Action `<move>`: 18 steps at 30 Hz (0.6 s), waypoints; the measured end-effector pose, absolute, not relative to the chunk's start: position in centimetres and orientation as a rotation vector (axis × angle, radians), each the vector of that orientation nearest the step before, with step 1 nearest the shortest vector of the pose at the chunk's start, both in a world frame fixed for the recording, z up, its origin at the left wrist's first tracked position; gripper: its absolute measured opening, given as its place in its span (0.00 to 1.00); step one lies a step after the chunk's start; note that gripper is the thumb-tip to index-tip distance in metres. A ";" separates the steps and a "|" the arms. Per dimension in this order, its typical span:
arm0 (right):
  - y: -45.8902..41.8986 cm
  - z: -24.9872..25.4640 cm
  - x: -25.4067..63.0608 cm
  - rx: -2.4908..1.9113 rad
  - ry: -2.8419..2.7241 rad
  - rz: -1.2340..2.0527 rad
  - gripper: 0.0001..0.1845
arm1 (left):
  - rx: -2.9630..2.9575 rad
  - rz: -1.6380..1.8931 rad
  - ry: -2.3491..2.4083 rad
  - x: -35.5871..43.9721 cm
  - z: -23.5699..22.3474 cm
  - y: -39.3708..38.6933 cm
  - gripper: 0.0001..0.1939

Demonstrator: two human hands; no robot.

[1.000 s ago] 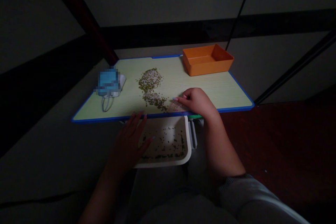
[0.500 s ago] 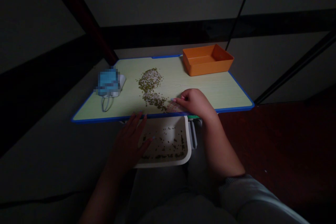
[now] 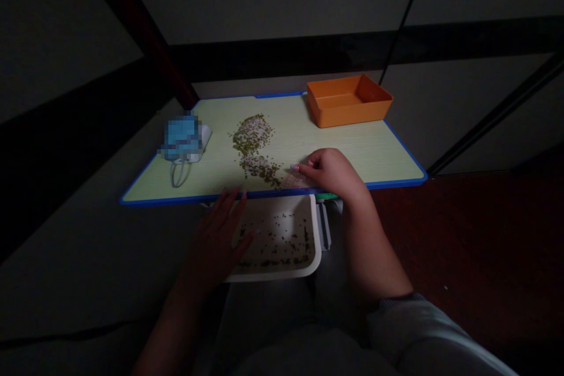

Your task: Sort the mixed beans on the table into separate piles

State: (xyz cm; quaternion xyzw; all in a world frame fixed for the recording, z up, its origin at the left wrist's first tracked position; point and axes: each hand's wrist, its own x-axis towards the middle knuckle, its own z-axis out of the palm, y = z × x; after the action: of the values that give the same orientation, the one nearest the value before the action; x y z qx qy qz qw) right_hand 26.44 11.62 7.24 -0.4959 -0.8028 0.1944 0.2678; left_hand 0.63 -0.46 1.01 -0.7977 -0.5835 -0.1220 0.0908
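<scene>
R hand: fingers half curled on clear plastic piece, grip unclear | L hand: fingers spread, hold nothing, over white tray | green beans 12 o'clock | blue item 11 o'clock, pixelated

Right hand curled over translucent plastic card at near edge of blue-trimmed pale green desk, just beside trail of mung beans. Left hand open, fingertips at desk edge, thumb above white tray with scattered beans. Orange tray at far edge; pixelated blue face mask at left.
</scene>
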 end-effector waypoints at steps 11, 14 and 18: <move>11.4 7.4 26.2 -1.297 -2.206 0.537 0.22 | -2.356 -0.334 -1.768 0.6 0.9 -0.4 0.38; 11.3 7.4 25.9 -1.279 -2.214 0.527 0.22 | -2.371 -0.338 -1.745 0.6 0.9 -0.4 0.38; 11.2 7.4 25.4 -1.284 -2.237 0.457 0.22 | -2.362 -0.341 -1.754 0.6 1.1 -0.4 0.38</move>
State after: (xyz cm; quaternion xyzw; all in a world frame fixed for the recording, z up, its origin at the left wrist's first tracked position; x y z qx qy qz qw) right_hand 25.36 11.15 7.44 -0.4736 -0.8251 0.1684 0.2580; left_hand 0.63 -0.40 1.05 -0.7943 -0.5899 -0.1148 0.0897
